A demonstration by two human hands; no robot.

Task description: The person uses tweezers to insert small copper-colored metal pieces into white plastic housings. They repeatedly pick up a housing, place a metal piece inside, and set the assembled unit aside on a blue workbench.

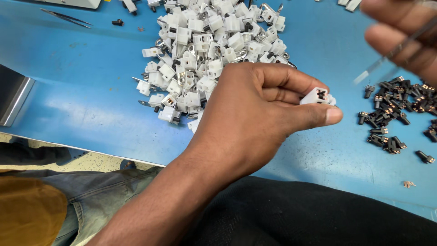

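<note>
Over a blue counter [91, 105], a person's left hand [255, 114] pinches a small white plastic housing [317, 96] between thumb and fingertips, just right of a heap of white housings [205, 54]. At upper right, the blurred right hand [403, 32] clasps slim metal tweezers [387, 57] above a cluster of small black parts [396, 114].

1. Blue work table [82, 105], glossy, with a pale front edge.
2. Large heap of small white plastic housings [205, 54] with metal tabs, at top centre.
3. Smaller scatter of little black parts [396, 114], at right, well apart from the white heap.
4. Tweezers [66, 17] and a lone black piece [118, 22], at upper left.
5. Metal block [13, 98], at the left edge.
</note>
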